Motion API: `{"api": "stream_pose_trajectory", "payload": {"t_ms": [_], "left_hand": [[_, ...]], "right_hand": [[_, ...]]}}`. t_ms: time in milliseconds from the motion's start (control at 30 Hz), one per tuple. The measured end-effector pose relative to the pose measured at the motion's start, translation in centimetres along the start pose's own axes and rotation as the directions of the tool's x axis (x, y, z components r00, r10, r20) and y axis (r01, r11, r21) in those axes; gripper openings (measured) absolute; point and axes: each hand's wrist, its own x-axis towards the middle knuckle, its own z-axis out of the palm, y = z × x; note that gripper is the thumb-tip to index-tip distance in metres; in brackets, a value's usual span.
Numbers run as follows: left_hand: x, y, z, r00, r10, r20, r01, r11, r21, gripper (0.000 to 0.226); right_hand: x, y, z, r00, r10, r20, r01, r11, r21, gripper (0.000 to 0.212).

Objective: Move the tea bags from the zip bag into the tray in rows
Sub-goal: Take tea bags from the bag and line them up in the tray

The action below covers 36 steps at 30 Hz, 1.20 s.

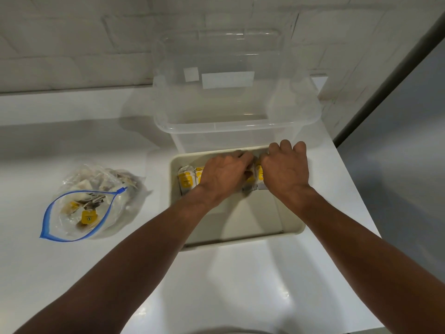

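Head camera, looking down: a person's two bare forearms reach across a white tabletop (72, 273) into a shallow cream tray (292, 227) that sits just in front of a clear plastic bin (236, 121). The left hand (224, 175) and the right hand (285, 171) are close together, almost touching, at the far end of the tray, both with fingers curled downward over a row of tea bags (186, 180). The backs of the hands cover the fingertips, so it cannot be told whether either hand pinches a bag or only presses on the row. The knuckles of the right hand lie at the tray's far rim.

The tea bags in the tray stand side by side along the far wall, white paper with yellow labels; two show clear of the left hand on its left, and others peek out between and below the hands. The near part of the tray floor is bare.

Well apart to the left lies the zip bag (96, 203), its blue-edged mouth open toward the camera, with further tea bags (88, 216) heaped loosely inside. A white tiled wall (72, 44) runs behind the tabletop.
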Motion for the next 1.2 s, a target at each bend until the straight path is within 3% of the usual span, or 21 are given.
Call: {"api": "stream_pose_trajectory", "payload": {"t_ms": [67,167,300,533,767,1000,1200], "left_hand": [[-0.6,0.3,-0.7,0.999,-0.003,0.054,0.001,1.0,0.03,0.014],[-2.5,0.9,-0.4,0.978,0.066,0.198,-0.089,0.99,0.11,0.031],[-4.3,1.2,0.6,0.955,0.079,0.286,-0.124,0.982,0.143,0.039],[-4.7,1.5,0.0,0.953,0.086,0.292,-0.137,0.978,0.159,0.037],[-4.9,1.8,-1.1,0.952,0.048,0.301,-0.102,0.981,0.167,0.043],[-6.6,0.8,-2.6,0.935,-0.135,0.328,0.064,0.974,0.218,0.039],[-7.3,-0.4,-2.3,0.924,-0.148,0.354,0.091,0.981,0.172,0.047]], "right_hand": [[0.1,0.0,0.2,1.0,0.02,-0.007,-0.02,1.0,-0.017,0.019],[-0.3,0.3,0.1,0.999,0.031,-0.022,-0.031,0.999,0.007,0.019],[-1.9,0.1,-0.7,0.996,-0.065,0.054,0.061,0.996,0.068,0.02],[-3.3,-2.2,-0.9,0.982,-0.12,0.146,0.104,0.988,0.115,0.026],[-3.0,-1.8,-1.4,0.992,-0.077,0.101,0.06,0.985,0.164,0.028],[-2.9,-3.5,-0.3,0.992,-0.114,0.061,0.092,0.956,0.279,0.028],[-2.8,-4.6,-0.3,0.987,-0.135,0.081,0.107,0.953,0.283,0.028]]}}
